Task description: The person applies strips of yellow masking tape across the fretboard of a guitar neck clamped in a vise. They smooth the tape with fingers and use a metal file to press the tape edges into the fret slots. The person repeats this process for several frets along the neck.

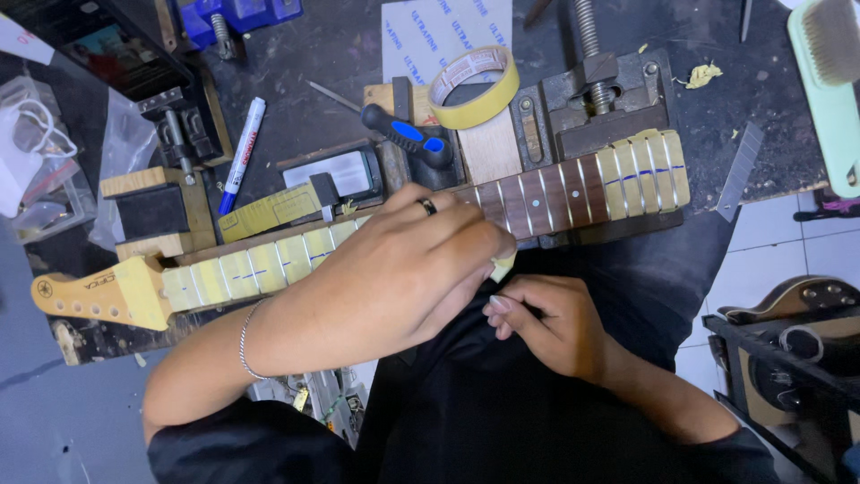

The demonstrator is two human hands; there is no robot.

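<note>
1. The guitar neck (376,237) lies clamped along the bench's front edge; its end frets are taped yellow, the middle ones bare wood.
2. Left hand (403,269) pinches a tape strip (503,265) at the neck's near edge.
3. Right hand (546,323), fingers curled, touches the strip's end.
4. The tape roll (475,85) sits behind.

1 guitar neck (546,193); 1 tape roll (473,87); 1 marker (243,143); 2 hands (394,269).

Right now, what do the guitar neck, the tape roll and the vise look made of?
Guitar neck: wood, pale glossy headstock, dark fretboard with metal frets; yellowish tape covers many fret spaces.
Tape roll: cream paper masking tape, matte, by the look.
Vise: dark cast metal with a bare steel screw, worn.
</note>
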